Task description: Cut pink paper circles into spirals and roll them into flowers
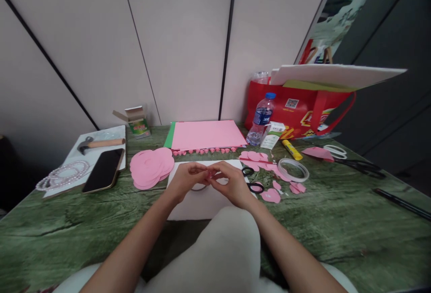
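Above a white board (191,210), my left hand (188,178) and my right hand (232,183) meet fingertip to fingertip. Both are closed in a pinch on a small pink paper piece (210,174), mostly covered by the fingers. Behind them runs a row of small rolled pink paper flowers (202,151). Black-handled scissors (256,188) lie beside my right hand, with pink paper cutouts (271,195) around them. Left of my left hand is a pile of round pink paper spirals (150,167).
Pink paper sheets (208,135) lie at the back. Rightward are a water bottle (261,120), a red bag (296,104), a glue stick (292,149), a tape roll (305,175) and white-handled scissors (336,151). Leftward are a hammer (104,143), a phone (103,170) and bead strings (63,176).
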The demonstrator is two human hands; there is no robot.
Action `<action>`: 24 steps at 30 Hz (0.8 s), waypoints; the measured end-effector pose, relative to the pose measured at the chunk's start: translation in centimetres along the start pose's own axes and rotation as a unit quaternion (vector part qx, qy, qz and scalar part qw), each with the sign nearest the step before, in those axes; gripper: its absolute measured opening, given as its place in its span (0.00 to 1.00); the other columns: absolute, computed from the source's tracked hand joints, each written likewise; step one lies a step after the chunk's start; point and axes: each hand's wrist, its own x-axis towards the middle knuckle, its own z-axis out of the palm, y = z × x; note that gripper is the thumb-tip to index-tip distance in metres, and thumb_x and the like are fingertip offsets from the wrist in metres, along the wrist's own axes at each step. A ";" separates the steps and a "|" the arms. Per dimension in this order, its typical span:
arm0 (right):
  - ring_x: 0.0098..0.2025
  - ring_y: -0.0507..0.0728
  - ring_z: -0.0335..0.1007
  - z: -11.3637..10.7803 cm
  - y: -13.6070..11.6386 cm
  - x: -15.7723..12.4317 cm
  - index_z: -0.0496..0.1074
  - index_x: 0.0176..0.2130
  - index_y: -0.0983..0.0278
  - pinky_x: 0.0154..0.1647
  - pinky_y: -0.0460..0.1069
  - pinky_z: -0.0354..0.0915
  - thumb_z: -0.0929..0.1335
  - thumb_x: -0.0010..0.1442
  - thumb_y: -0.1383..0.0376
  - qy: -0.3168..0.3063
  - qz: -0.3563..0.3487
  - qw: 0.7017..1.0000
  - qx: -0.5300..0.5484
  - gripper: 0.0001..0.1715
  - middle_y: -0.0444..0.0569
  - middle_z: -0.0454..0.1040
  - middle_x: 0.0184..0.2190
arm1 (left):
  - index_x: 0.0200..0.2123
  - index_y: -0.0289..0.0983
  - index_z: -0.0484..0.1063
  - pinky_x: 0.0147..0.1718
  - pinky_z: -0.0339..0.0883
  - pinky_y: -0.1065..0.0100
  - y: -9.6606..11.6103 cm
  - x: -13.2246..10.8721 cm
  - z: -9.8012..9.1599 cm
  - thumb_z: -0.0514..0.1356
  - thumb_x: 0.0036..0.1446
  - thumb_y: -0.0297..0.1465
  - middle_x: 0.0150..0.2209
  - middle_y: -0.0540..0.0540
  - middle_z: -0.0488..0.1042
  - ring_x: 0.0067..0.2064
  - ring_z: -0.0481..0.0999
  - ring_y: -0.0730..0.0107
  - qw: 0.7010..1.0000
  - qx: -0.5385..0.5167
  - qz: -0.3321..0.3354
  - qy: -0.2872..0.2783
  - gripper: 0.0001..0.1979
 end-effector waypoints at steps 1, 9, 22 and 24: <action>0.32 0.51 0.67 0.1 0.1 0.0 0.69 0.39 0.62 0.30 0.46 0.70 0.65 0.52 0.69 0.000 -0.003 1.000 0.000 0.12 0.48 0.69 0.34 | 0.29 0.30 0.74 0.30 0.69 0.66 0.0 0.0 0.1 0.64 0.42 0.32 0.28 0.44 0.75 0.29 0.73 0.69 1.000 0.005 0.000 0.007 0.11; 0.30 0.51 0.66 0.6 0.8 0.0 0.68 0.36 0.62 0.29 0.47 0.69 0.66 0.51 0.69 0.017 -0.003 0.999 -0.048 0.09 0.47 0.68 0.32 | 0.26 0.31 0.72 0.29 0.69 0.67 -0.6 0.1 0.3 0.64 0.42 0.32 0.26 0.45 0.74 0.28 0.73 0.70 0.999 0.005 -0.008 0.035 0.10; 0.28 0.52 0.70 -0.1 7.6 4.3 0.69 0.30 0.65 0.28 0.45 0.65 0.68 0.46 0.66 0.076 0.137 0.981 -0.115 0.06 0.46 0.74 0.27 | 0.33 0.30 0.67 0.27 0.71 0.67 -0.7 1.1 -1.7 0.55 0.49 0.32 0.28 0.43 0.73 0.30 0.75 0.68 0.982 0.139 0.026 0.127 0.10; 0.26 0.52 0.70 0.0 9.3 5.1 0.70 0.29 0.66 0.27 0.45 0.65 0.67 0.46 0.66 0.080 0.157 0.976 -0.125 0.06 0.47 0.74 0.26 | 0.32 0.31 0.67 0.25 0.70 0.68 -0.9 1.3 -2.3 0.55 0.48 0.32 0.27 0.44 0.73 0.29 0.74 0.68 0.973 0.184 0.036 0.131 0.10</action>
